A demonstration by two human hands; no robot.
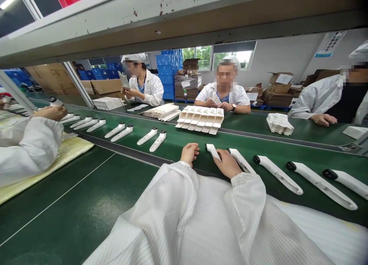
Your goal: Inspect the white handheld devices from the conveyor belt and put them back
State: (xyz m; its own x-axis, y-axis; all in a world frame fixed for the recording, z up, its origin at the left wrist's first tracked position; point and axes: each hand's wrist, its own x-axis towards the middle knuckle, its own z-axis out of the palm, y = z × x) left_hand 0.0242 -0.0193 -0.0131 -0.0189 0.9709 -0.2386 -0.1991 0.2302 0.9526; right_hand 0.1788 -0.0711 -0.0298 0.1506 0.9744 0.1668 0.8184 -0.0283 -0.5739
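Observation:
My right hand [228, 163] is closed around a white handheld device with a black tip [212, 150], low over the green belt; its lower part is hidden by my fingers. Just left of it, my left hand [189, 153] is loosely curled, fingers a little apart, with nothing visible in it. Another white device [240, 159] lies right behind my right hand, partly covered by it. Further right, several more lie in a row, among them one device [277, 175] with an open slot along its handle.
More devices [158, 141] lie along the belt [178, 140] to the left. Open white boxes [199, 119] stand in a row across from me. Co-workers sit opposite, and a co-worker's hand [51, 112] holds a device at left. A shelf beam [161, 23] crosses overhead.

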